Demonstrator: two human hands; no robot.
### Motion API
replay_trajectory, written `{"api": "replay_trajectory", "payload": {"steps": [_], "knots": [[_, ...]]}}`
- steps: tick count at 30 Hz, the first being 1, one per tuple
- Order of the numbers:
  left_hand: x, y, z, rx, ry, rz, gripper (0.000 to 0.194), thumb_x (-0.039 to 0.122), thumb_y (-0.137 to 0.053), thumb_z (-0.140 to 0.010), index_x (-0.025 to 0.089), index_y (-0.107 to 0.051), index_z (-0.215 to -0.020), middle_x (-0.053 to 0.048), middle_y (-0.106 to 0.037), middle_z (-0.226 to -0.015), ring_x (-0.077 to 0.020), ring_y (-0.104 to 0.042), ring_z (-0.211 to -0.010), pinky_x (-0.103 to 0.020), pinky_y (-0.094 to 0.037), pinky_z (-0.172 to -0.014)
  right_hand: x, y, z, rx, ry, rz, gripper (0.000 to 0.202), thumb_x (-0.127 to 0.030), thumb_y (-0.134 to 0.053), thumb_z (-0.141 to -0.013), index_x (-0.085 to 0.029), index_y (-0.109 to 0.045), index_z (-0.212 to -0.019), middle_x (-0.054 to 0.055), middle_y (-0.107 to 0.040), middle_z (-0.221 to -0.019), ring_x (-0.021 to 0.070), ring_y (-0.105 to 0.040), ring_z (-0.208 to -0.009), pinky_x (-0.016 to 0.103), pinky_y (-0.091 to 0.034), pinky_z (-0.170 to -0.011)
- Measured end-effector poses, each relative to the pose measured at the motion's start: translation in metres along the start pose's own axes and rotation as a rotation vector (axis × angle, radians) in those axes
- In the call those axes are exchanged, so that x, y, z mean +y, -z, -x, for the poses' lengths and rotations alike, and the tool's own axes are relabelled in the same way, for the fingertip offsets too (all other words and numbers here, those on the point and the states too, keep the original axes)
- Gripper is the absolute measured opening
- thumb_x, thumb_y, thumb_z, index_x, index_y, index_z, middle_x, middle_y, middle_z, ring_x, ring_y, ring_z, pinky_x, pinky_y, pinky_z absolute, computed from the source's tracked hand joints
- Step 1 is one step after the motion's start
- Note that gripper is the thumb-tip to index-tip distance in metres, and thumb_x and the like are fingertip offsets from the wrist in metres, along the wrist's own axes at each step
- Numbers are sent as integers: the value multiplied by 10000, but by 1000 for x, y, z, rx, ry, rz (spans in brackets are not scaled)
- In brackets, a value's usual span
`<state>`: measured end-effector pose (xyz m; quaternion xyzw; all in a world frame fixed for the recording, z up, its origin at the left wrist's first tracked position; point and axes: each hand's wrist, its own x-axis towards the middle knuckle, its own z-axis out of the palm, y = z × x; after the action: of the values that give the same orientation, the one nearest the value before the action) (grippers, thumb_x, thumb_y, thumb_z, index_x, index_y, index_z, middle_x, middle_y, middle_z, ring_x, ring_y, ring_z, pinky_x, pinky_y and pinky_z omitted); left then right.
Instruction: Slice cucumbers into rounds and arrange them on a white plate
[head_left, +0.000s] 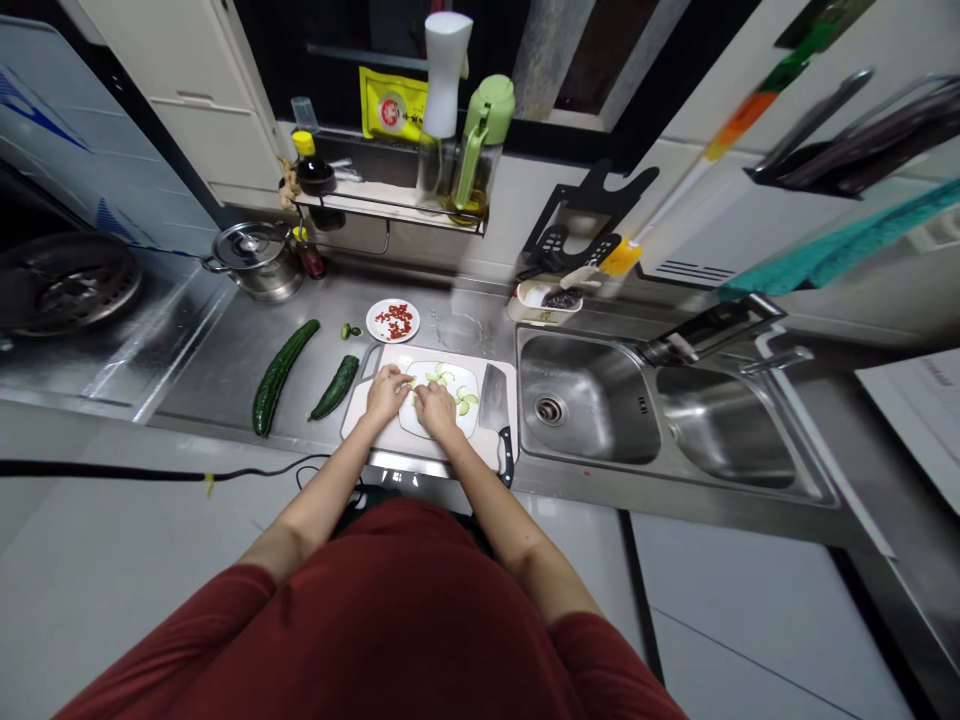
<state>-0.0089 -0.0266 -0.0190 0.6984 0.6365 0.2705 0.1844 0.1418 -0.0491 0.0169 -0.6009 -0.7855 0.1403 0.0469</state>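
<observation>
On a light cutting board (365, 418) lies a white square plate (448, 366). Pale green cucumber slices (466, 400) are laid on the plate in small fan-like groups, at its back and right side. My left hand (388, 393) is over the plate's left edge, fingers bent together at the tips. Close beside it, my right hand (435, 408) reaches over the plate with its fingers pinched downward. Whatever is between the fingertips of either hand is too small to make out. A cleaver (495, 398) with a black handle rests on the board, right of the plate.
A whole cucumber (283, 378), a cut cucumber (335, 388) and small green end pieces (349, 331) lie to the left. Behind the board stand a small plate (372, 327) of red bits and a clear glass dish (461, 331). A lidded pot (257, 262) is back left; a double sink (592, 400) is right.
</observation>
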Motion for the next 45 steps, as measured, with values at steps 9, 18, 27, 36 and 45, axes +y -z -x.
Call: {"api": "replay_trajectory", "payload": {"steps": [9, 18, 27, 36, 45], "knots": [[0, -4, -1, 2, 15, 34, 232, 272, -607, -800, 256, -732, -996, -57, -539, -1106, -200, -554, -1017, -346, -444, -963, 2, -4, 2, 19, 21, 15, 277, -319, -407, -951, -218, -599, -1123, 87, -564, -1081, 220, -485, -1004, 304, -391, -808], [1, -7, -2, -1, 7, 52, 240, 265, -595, -805, 264, -731, -1002, -52, -535, -1089, -188, -558, -1004, -342, -447, -964, 2, -3, 5, 12, 11, 0, 286, -319, -398, -952, -213, -594, -1132, 89, -570, -1074, 221, -480, -1012, 305, -385, -821], [3, -6, 0, -1, 15, 38, 236, 279, -611, -796, 261, -732, -998, -57, -522, -1114, -194, -544, -1032, -344, -438, -978, -3, 1, 8, 6, -3, 22, 323, -362, -415, -949, -219, -597, -1174, 97, -565, -1095, 234, -473, -1042, 321, -391, -837], [8, -6, 2, 1, 31, 22, 239, 260, -590, -809, 268, -731, -1001, -57, -513, -1117, -201, -521, -1053, -354, -428, -984, -2, 4, 8, -19, -9, 18, 325, -348, -416, -943, -225, -592, -1187, 97, -570, -1095, 233, -482, -1024, 324, -387, -839], [9, -6, 0, -16, 8, 24, 235, 271, -592, -814, 265, -730, -1004, -58, -510, -1087, -194, -516, -1040, -338, -424, -968, -1, 0, 9, 9, -2, 5, 327, -354, -417, -944, -218, -587, -1188, 95, -574, -1071, 230, -482, -1004, 316, -381, -833]]}}
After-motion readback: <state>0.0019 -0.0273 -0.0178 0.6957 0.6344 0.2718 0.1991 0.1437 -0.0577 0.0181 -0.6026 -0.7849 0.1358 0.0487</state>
